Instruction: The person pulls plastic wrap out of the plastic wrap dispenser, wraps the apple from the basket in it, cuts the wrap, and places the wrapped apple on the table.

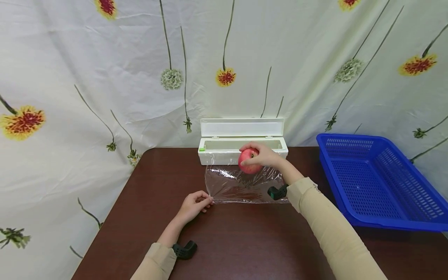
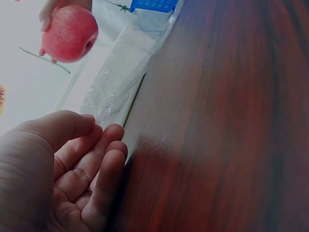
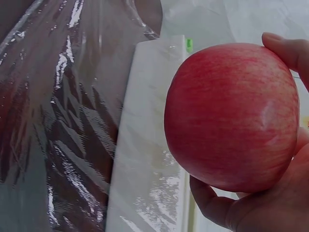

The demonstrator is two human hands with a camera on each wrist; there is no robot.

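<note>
My right hand point(image 1: 266, 156) grips a red apple point(image 1: 250, 161) above a stretched sheet of plastic wrap point(image 1: 227, 182). In the right wrist view the apple point(image 3: 231, 118) sits between thumb and fingers, its side facing the camera. The left hand point(image 1: 194, 204) pinches the near left corner of the wrap between thumb and forefinger, low by the table; in the left wrist view the film point(image 2: 111, 99) runs away from those fingertips. A white wrap dispenser box point(image 1: 224, 157), its lid point(image 1: 242, 127) raised, stands behind the film, which comes out over its front.
A blue plastic basket point(image 1: 379, 221) stands at the right of the dark brown table point(image 1: 231, 245). Behind the table hangs a white floral cloth point(image 1: 140, 58). A small green piece point(image 1: 202, 149) is on the box's left end. Each wrist wears a black camera band.
</note>
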